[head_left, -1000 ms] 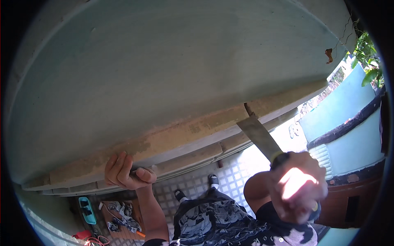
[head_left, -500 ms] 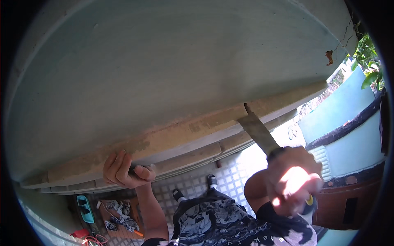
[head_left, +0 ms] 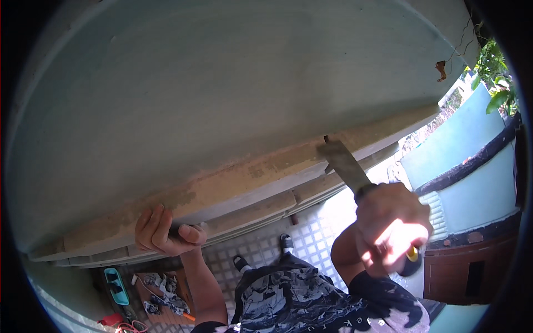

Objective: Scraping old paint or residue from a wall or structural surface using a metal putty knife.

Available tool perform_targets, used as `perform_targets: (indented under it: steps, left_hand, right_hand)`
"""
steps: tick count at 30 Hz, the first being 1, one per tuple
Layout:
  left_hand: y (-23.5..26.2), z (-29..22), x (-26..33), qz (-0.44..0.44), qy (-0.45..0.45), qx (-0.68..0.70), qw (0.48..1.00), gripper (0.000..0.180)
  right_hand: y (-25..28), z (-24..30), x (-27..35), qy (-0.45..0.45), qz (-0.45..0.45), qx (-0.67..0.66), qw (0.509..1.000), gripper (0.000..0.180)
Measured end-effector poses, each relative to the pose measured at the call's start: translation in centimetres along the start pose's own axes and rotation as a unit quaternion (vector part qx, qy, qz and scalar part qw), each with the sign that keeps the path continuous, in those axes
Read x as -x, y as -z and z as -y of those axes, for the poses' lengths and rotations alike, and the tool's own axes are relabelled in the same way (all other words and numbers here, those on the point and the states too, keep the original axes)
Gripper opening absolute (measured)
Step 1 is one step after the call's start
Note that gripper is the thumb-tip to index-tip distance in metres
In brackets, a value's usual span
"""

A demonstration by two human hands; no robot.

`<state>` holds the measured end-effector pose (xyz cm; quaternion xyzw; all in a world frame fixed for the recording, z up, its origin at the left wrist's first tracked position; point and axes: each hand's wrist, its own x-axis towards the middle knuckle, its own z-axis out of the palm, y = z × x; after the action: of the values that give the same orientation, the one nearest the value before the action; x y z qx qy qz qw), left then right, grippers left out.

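My right hand is wrapped around the handle of a flat-bladed tool. Its broad, dull metal blade reaches up and left to a pale, worn ledge, and a bit of yellow shows at the handle's end. I cannot tell the tool's exact kind. The blade's end lies at the ledge, just below a small dark notch. Farther left, my left hand has its fingers curled against the ledge. Something dark shows between fingers and thumb, too covered to name.
A large pale green wall rises above the ledge. Over the tiled floor at lower left lie a turquoise tray, a brown board with crumpled cloth, and a red object. Light-blue walls and leaves are at right.
My right hand and the tool have moved slightly up and left, bringing the blade farther across the ledge. My left hand keeps its place on the ledge.
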<state>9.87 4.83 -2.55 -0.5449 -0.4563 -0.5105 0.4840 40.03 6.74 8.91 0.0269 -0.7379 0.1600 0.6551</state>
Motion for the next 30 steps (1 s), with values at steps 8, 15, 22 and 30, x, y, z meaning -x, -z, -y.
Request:
perform_targets:
  steps: [8, 15, 22, 30]
  left_hand:
    - [-0.2, 0.3, 0.4, -0.011, 0.001, -0.019, 1.0, 0.031]
    - [-0.1, -0.2, -0.1, 0.004, 0.013, -0.005, 1.0, 0.026]
    - [0.1, 0.1, 0.3, -0.008, 0.008, 0.001, 1.0, 0.026]
    - [0.2, -0.4, -0.3, 0.012, 0.014, -0.008, 1.0, 0.026]
  right_hand:
    - [-0.6, 0.2, -0.4, -0.08, 0.023, 0.074, 0.994, 0.025]
    - [0.9, -0.2, -0.4, -0.006, 0.038, -0.004, 0.999, 0.027]
    - [-0.2, -0.4, 1.2, 0.04, -0.013, -0.067, 0.997, 0.019]
    - [0.4, 1.7, 0.2, -0.047, -0.009, 0.035, 0.998, 0.018]
